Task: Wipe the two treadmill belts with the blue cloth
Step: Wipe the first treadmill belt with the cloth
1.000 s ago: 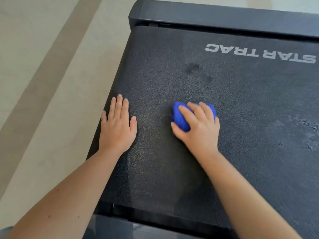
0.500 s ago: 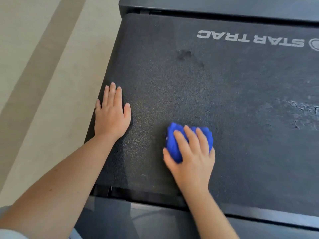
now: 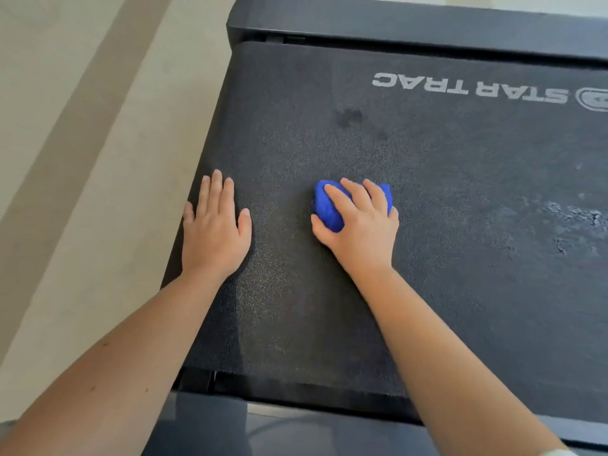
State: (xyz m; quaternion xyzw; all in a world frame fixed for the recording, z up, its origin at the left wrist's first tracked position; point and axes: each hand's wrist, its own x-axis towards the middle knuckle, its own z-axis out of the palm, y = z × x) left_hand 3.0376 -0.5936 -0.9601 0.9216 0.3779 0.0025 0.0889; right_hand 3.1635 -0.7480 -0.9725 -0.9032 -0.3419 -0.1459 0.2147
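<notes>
A black textured treadmill belt (image 3: 444,199) with a white STAR TRAC logo fills most of the view. My right hand (image 3: 362,225) grips a bunched blue cloth (image 3: 324,205) and presses it on the belt near its middle left. Flat on the belt's left edge rests my left hand (image 3: 214,232), fingers straight. A dark smudge (image 3: 348,117) lies on the belt beyond the cloth. Pale scuffed patches (image 3: 572,218) mark the belt at the right.
The treadmill's black side rail (image 3: 411,21) runs along the far side and another rail (image 3: 296,429) lies along the near side. Beige floor (image 3: 82,159) with a darker stripe spreads to the left of the belt.
My right hand slid the blue cloth towards me and has now pushed it away again, up the belt. My left hand stayed flat on the left edge.
</notes>
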